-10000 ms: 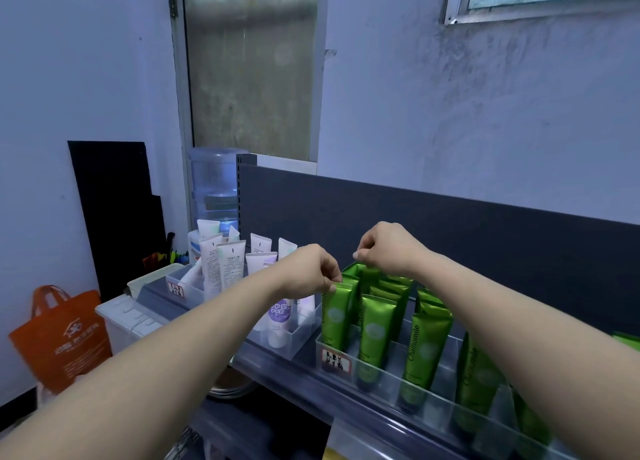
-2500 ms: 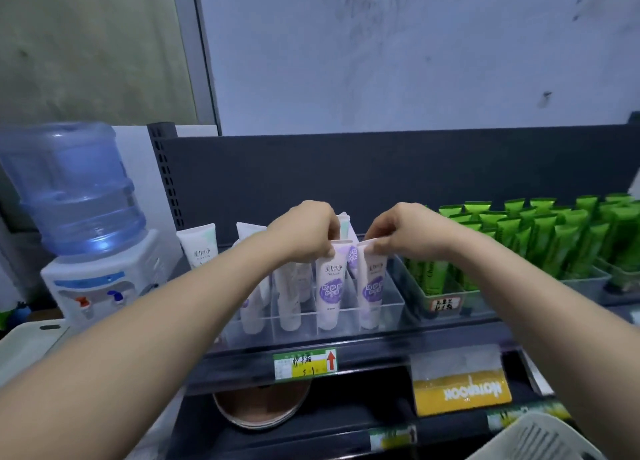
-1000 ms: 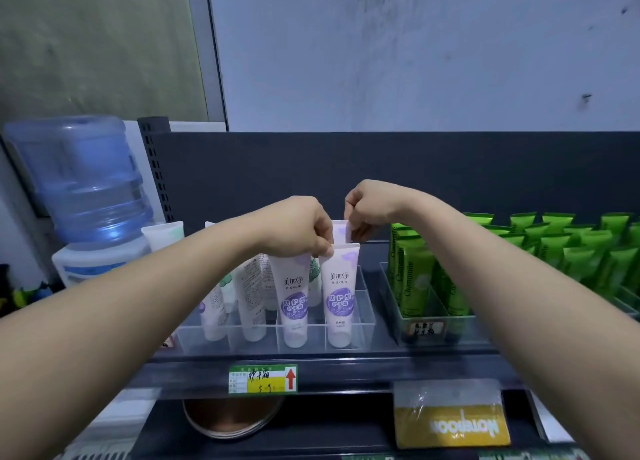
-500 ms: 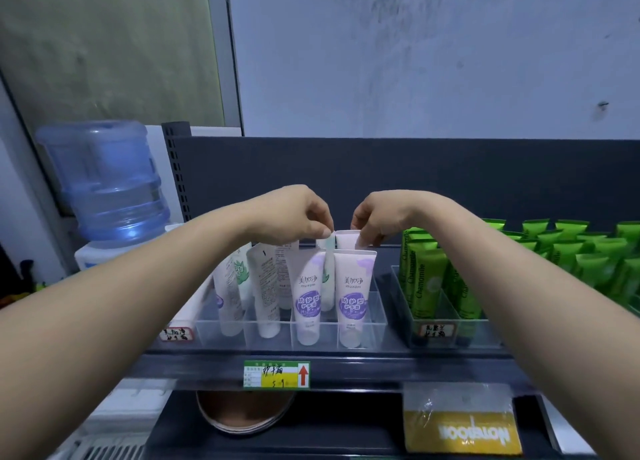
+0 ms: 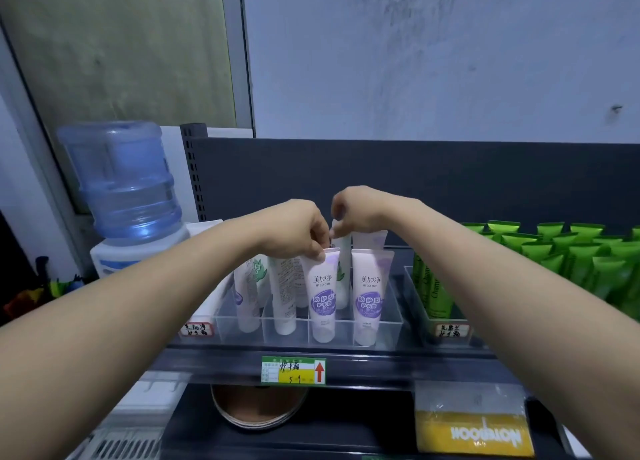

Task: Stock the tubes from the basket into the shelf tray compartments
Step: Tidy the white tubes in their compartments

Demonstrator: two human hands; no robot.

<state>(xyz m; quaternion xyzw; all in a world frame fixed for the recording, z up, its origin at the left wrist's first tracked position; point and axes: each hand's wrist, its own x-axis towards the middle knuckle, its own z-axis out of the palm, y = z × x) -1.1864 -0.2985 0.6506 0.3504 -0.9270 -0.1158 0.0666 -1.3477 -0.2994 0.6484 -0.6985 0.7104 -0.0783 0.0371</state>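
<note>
I have the left hand (image 5: 298,227) pinching the front tube (image 5: 322,297) by its top; it stands upright at the tray's (image 5: 394,307) front edge. The right hand (image 5: 356,210) pinches the rear tube (image 5: 343,262) just behind.

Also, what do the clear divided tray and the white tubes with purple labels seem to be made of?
Clear divided tray: probably rigid acrylic or similar plastic, glossy; the tubes show through its thin straight walls. White tubes with purple labels: likely soft plastic, satin sheen; flat crimped top ends suggest squeezable walls.
</note>
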